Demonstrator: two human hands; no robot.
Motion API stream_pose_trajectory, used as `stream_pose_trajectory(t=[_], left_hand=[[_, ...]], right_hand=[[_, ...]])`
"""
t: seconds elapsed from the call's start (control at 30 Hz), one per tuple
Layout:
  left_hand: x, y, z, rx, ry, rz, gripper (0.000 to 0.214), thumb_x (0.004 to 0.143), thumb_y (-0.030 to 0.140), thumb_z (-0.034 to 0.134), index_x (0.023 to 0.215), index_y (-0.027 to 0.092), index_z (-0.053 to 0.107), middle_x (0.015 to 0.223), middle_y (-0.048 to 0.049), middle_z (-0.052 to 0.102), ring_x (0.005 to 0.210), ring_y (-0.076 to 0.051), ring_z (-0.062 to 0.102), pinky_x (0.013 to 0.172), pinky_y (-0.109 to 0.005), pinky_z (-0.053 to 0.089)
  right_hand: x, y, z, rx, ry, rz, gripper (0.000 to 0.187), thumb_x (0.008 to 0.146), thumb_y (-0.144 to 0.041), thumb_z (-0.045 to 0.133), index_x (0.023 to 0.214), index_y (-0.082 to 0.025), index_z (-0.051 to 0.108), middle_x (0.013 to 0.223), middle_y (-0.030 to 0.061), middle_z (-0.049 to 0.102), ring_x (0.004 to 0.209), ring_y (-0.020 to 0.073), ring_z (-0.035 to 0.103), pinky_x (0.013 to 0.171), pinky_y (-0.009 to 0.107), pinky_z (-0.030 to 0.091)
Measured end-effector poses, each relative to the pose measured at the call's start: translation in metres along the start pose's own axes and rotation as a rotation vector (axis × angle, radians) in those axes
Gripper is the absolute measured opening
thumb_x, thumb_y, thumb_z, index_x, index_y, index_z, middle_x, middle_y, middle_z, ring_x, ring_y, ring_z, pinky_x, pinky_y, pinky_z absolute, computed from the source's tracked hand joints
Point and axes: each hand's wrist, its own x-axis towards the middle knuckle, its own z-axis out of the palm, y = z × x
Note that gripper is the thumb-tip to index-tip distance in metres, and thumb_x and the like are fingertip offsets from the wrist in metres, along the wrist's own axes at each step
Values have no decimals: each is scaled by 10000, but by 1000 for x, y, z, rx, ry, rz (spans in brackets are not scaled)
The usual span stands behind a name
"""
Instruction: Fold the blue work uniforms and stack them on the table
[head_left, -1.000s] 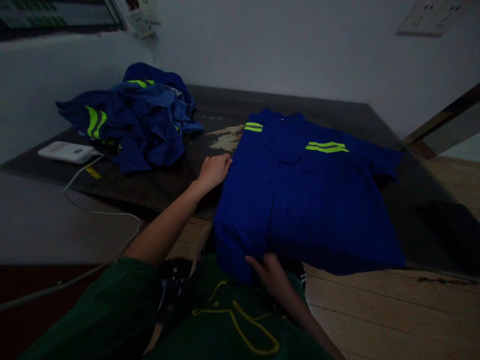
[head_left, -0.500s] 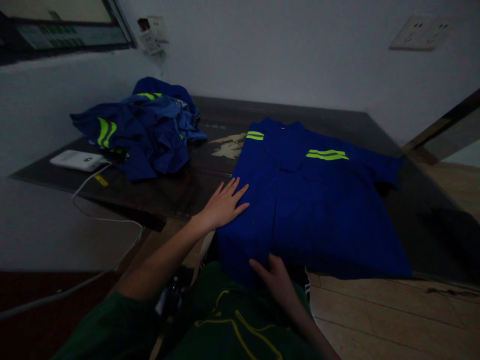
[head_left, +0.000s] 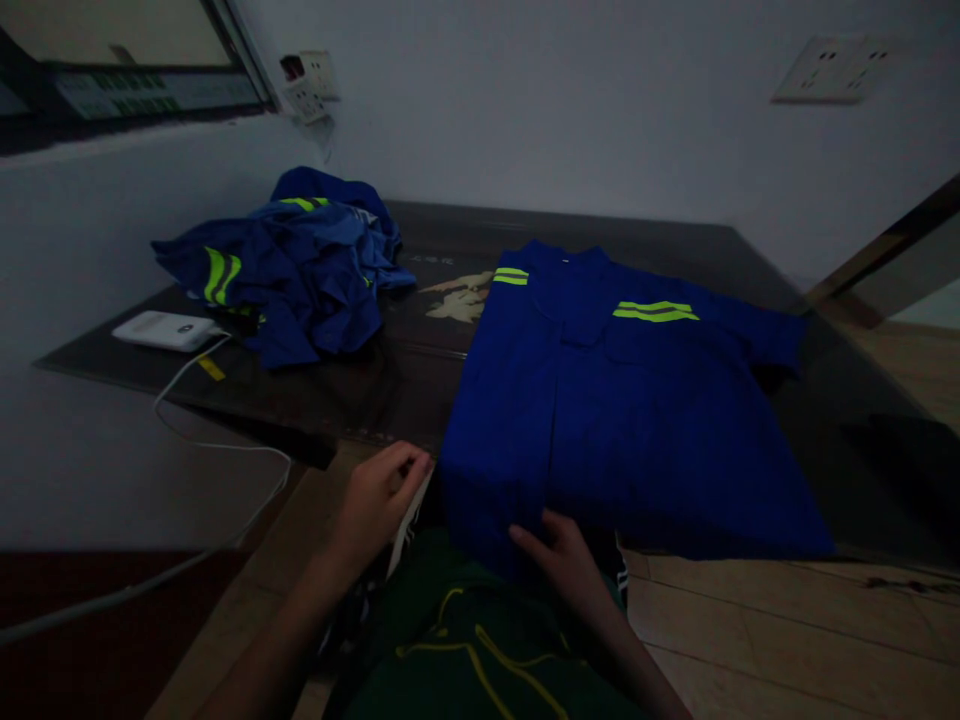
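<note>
A blue work shirt (head_left: 615, 400) with yellow-green reflective stripes lies spread flat on a dark table (head_left: 360, 380), its hem hanging over the near edge. My left hand (head_left: 375, 505) sits by the shirt's lower left corner, fingers curled; what they grip I cannot make out. My right hand (head_left: 562, 555) rests on the hanging hem, fingers bent against the cloth, seemingly pinching it.
A heap of crumpled blue garments (head_left: 292, 265) lies at the table's back left. Beside it is a white power bank (head_left: 166, 330) with a white cable (head_left: 225, 440) trailing off the edge. Wall sockets (head_left: 307, 80) are above. Wooden floor (head_left: 787, 630) lies to the right.
My left hand slid from the shirt's left edge toward me, first flattening on the cloth, then curling at the lower left corner. The right hand stayed at the hem.
</note>
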Motion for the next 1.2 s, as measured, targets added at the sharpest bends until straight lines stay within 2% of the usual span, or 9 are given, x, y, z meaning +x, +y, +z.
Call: stream_pose_trajectory(t=[0.1, 0.2, 0.37, 0.5, 0.73, 0.87, 0.97, 1.03, 1.2], left_hand=[[-12, -10, 16, 9, -169, -153, 378, 919, 453, 400, 754, 242, 666, 752, -42, 714, 726, -220, 664, 706, -332, 502], [-20, -20, 43, -265, -312, -134, 328, 896, 453, 444, 889, 243, 695, 924, -52, 734, 883, -240, 667, 804, -359, 514], [-34, -16, 51, -606, -299, -150, 358, 843, 488, 538, 894, 186, 724, 925, -54, 728, 919, -250, 650, 856, -371, 515], [-37, -9, 37, -569, -281, -151, 328, 811, 484, 603, 842, 185, 735, 862, -48, 714, 910, -254, 647, 888, -368, 495], [-32, -34, 67, -561, -353, -168, 379, 797, 486, 598, 1009, 186, 691, 1074, -88, 698, 1063, -265, 615, 961, -369, 463], [-25, -27, 33, -208, -446, -130, 295, 862, 451, 523, 847, 200, 679, 848, -52, 713, 842, -225, 665, 810, -314, 499], [0, -5, -3, -63, -321, -35, 389, 918, 433, 420, 686, 194, 621, 644, -21, 644, 633, -178, 626, 653, -273, 483], [32, 11, -13, -100, -170, 124, 379, 945, 405, 381, 768, 193, 640, 744, -27, 672, 730, -168, 646, 716, -265, 498], [146, 45, 28, 129, -125, 414, 380, 926, 302, 454, 1270, 178, 555, 1409, -112, 497, 1351, -235, 399, 1132, -412, 300]], right_hand=[[2, 0, 4, -38, -5, 2, 488, 708, -589, 683, 901, -145, 750, 985, 112, 740, 938, 322, 674, 866, 466, 516], [3, -2, 6, -122, -28, -59, 439, 806, -564, 588, 878, -158, 741, 970, 91, 745, 905, 301, 681, 844, 428, 523], [4, -9, -4, -371, -36, -225, 428, 917, -486, 446, 834, -153, 702, 907, 110, 736, 892, 281, 670, 860, 395, 496], [6, -20, -14, -384, -105, -263, 375, 941, -434, 445, 888, -152, 686, 970, 95, 716, 923, 237, 651, 890, 347, 479], [5, -33, -20, -469, -366, -247, 251, 924, -308, 513, 947, -192, 733, 1175, 77, 664, 1109, 231, 584, 1007, 345, 404], [0, -28, -17, -361, -293, -137, 280, 873, -375, 574, 995, -178, 730, 1168, 86, 672, 1108, 263, 582, 1014, 389, 406], [-1, -19, -10, -217, -173, -33, 481, 786, -502, 645, 1113, -152, 693, 1172, 103, 673, 1108, 296, 583, 997, 430, 425], [1, -12, -3, -141, -103, -12, 603, 740, -583, 655, 1141, -134, 681, 1175, 115, 671, 1114, 312, 580, 988, 441, 431], [8, 6, 11, -145, 19, 3, 644, 792, -673, 525, 996, -96, 723, 1051, 134, 708, 1031, 312, 617, 932, 412, 456]])
